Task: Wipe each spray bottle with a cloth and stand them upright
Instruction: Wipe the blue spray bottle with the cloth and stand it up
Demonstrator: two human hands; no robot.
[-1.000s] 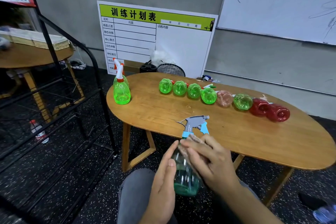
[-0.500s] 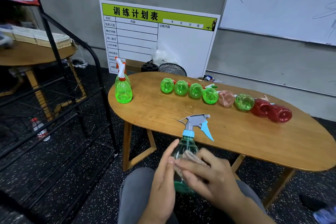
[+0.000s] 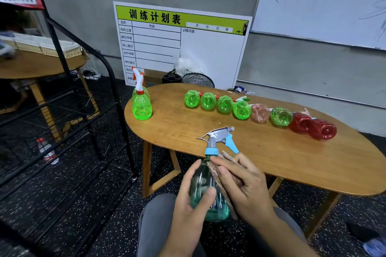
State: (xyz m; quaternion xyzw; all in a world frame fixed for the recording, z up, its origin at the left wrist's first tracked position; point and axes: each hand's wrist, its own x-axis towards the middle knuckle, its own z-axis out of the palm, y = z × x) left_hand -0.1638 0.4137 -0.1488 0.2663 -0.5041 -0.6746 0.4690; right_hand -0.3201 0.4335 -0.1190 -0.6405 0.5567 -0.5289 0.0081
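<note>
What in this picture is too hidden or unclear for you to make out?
All from the head view:
- Teal spray bottle: its right side is covered by the brown cloth and the right hand; the left hand hides its left side.
- Lying bottles in the row: bases face the camera, so most spray heads are hidden.
- Whiteboard: cut off by the frame edge.
- Basket contents: blurred.

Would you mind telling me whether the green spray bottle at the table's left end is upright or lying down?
Upright: the green spray bottle stands on its base on the table, with its white-and-orange trigger head on top.
</note>
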